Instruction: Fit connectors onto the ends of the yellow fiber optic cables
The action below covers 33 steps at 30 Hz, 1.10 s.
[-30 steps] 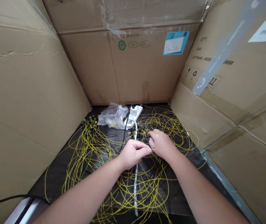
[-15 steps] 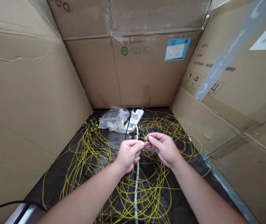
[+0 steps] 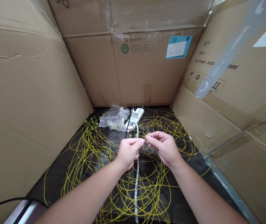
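Head view: my left hand (image 3: 129, 152) and right hand (image 3: 164, 147) meet above the worktop (image 3: 55, 180), thumbs and fingers of both pinching what looks like a wire end (image 3: 145, 139), too small to make out fully. Loose yellow wires (image 3: 83, 149) loop to the left, right and front, some crossing the white cable (image 3: 136, 186) near my wrists. Behind my hands, a see-through bag (image 3: 114, 119) lies beside the power strip (image 3: 138, 115); boxes (image 3: 137, 74) wall three sides. The wire end could slip if either pinch loosens, and a snag among those loops could tug it away.
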Each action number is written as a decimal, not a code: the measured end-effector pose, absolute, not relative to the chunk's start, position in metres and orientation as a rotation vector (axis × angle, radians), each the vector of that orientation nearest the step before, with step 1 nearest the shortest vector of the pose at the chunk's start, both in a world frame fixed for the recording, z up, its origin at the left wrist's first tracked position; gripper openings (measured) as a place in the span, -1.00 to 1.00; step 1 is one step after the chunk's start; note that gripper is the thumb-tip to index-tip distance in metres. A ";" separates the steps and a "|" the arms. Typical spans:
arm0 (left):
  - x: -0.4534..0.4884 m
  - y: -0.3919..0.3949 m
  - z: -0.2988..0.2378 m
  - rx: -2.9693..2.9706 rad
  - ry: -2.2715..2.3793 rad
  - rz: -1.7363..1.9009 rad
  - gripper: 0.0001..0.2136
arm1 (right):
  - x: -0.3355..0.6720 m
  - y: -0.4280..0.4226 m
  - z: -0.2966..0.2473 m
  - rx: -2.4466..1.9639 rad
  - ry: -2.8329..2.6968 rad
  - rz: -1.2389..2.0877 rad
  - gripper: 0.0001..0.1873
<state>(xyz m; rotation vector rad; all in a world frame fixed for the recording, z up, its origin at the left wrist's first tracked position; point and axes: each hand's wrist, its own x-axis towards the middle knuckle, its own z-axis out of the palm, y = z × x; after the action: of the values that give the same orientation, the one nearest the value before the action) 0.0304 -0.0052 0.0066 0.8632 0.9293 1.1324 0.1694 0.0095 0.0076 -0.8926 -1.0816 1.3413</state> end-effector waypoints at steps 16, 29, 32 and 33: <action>0.029 -0.006 0.007 0.955 0.915 1.030 -0.68 | 0.164 0.011 0.004 -0.901 -0.957 1.350 -0.85; 0.029 -0.005 0.007 0.869 0.890 1.021 -0.75 | 0.163 0.010 0.002 -0.942 -0.957 1.343 -0.84; 0.029 -0.006 0.008 0.867 0.912 1.027 -0.78 | 0.163 0.011 0.001 -0.927 -0.958 1.329 -0.82; 0.030 -0.006 0.007 0.871 0.918 1.035 -0.77 | 0.163 0.011 0.001 -0.925 -0.958 1.327 -0.82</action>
<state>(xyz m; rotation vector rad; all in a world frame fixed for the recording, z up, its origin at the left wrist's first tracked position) 0.0296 -0.0057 0.0073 0.8710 0.9180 1.0350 0.1627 0.0114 0.0006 -0.9252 -0.9582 1.3270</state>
